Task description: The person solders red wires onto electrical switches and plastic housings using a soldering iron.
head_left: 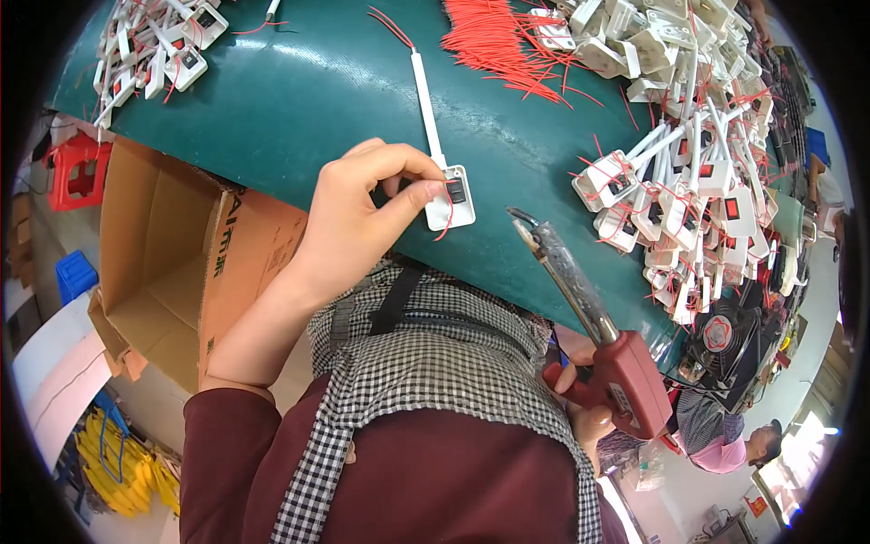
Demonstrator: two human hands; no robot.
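Note:
My left hand (349, 204) is closed in a pinch over a small white plastic housing (462, 215) near the table's front edge. A short red wire (449, 223) runs from the pinching fingertips and curls down over that housing. Inside the housing sits a black rocker switch (456, 191). A white tube (424, 102) extends from its far end, with red wires (391, 28) coming out at the tip. My right hand (589, 424) grips a red soldering gun (632, 388). Its long metal barrel points up and left, the tip apart from the housing and to its right.
Loose red wires (489, 45) lie in a bundle at the back. White switch housings with tubes are heaped (698, 195) on the right, and a smaller heap (145, 54) is far left. A cardboard box (168, 263) stands left of the green table (299, 118).

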